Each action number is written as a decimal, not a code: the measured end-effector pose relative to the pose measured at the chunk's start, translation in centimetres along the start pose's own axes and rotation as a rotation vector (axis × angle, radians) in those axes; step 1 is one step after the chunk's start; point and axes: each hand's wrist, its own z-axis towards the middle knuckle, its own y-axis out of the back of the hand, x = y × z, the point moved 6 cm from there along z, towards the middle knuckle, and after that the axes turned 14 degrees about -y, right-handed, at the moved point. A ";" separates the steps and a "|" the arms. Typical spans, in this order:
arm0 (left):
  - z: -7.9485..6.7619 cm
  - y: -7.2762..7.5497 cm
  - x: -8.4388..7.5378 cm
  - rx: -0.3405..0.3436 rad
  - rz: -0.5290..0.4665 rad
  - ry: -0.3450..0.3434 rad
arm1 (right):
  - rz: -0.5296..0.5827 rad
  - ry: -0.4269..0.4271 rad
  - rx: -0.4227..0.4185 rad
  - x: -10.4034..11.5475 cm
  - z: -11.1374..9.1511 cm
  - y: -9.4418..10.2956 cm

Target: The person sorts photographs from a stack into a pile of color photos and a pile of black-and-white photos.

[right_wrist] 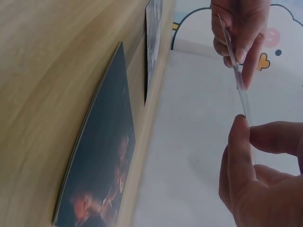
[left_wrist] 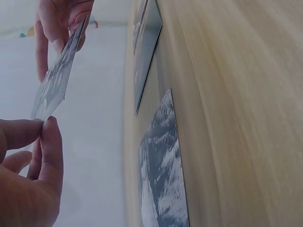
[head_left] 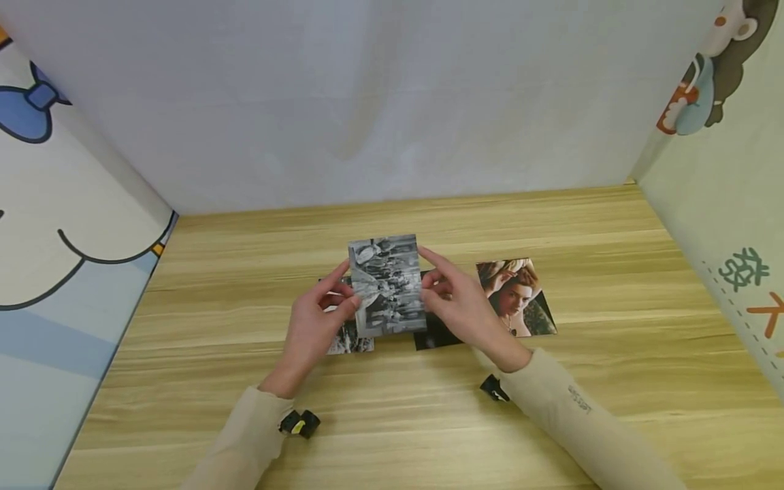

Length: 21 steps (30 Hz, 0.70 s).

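A black-and-white photo print [head_left: 389, 286] is held up above the table between both hands. My left hand [head_left: 315, 323] pinches its left edge between thumb and fingers. On the opposite edge, my right hand [head_left: 462, 306] pinches it the same way. Both wrist views show the print [left_wrist: 59, 80] nearly edge-on, raised off the tabletop. Beneath it lies another black-and-white photo [head_left: 350, 340], partly covered by the left hand and the held print. A dark photo [head_left: 435, 337] lies under the right hand, mostly hidden in the head view; the right wrist view shows reddish figures on this dark photo [right_wrist: 102, 142].
A colour portrait photo [head_left: 517, 299] lies to the right of the right forearm. The wood-grain table [head_left: 392, 422] ends at a pale back wall [head_left: 392, 109], with cartoon-printed side panels at left and right. Black straps with small devices [head_left: 300, 425] sit at the wrists.
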 end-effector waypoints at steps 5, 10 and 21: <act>-0.1 1.0 0.1 -0.018 0.000 0.005 | 0.010 -0.001 0.019 0.6 0.2 -0.8; -0.2 1.8 0.3 -0.027 0.018 0.007 | -0.011 0.014 0.023 0.8 0.6 -1.4; -0.7 3.4 0.6 -0.055 0.011 0.026 | -0.017 0.031 0.025 1.3 1.1 -2.8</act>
